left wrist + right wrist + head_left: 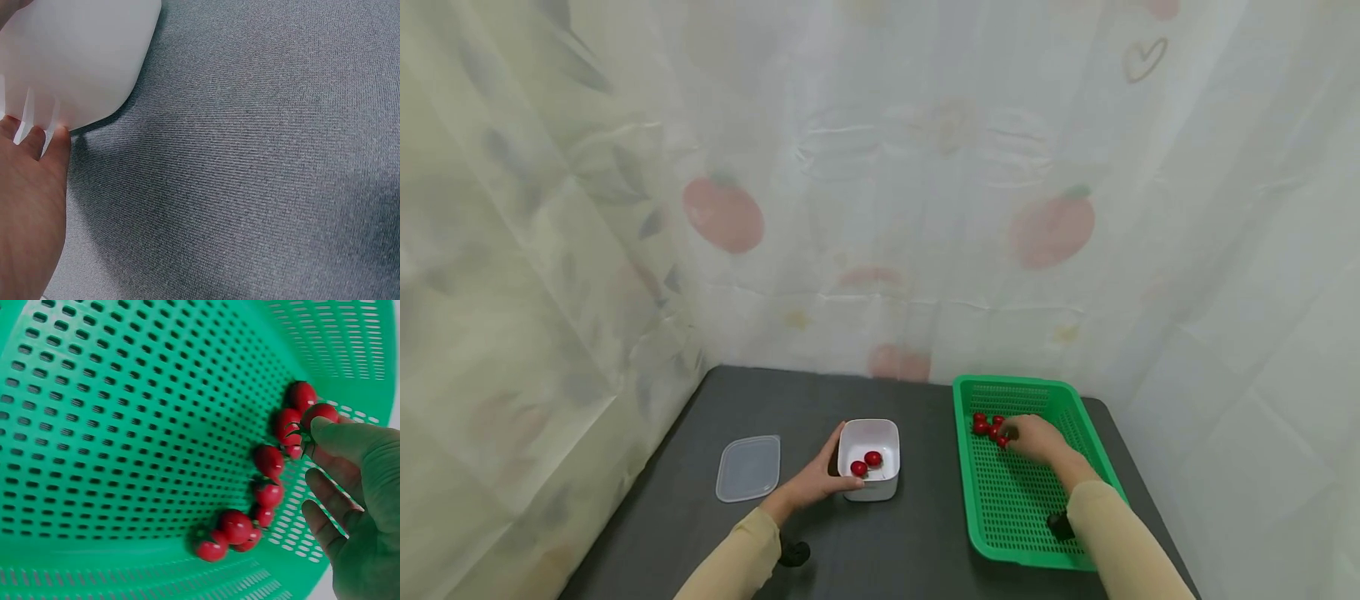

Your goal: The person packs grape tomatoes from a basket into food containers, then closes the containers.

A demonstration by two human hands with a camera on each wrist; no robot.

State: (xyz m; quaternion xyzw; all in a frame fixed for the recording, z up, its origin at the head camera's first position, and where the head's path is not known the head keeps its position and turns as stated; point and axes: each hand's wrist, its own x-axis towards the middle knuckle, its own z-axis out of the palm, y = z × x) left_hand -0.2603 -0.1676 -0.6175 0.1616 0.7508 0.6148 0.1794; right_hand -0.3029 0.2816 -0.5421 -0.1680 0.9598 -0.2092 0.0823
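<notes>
My left hand grips a white square container, thumb over its near side and fingers along its left side. Two red cherry tomatoes lie on the container's floor. Over in the green basket, my right hand reaches down near the back left part. Between its thumb and index finger it pinches one cherry tomato with a green stem, while the other fingers spread loosely. Several more cherry tomatoes are clustered against the basket's side below that hand.
A translucent lid lies flat on the dark grey table, left of the container. The perforated basket stands at the table's right side. Behind and along the sides hangs a pale curtain with fruit prints.
</notes>
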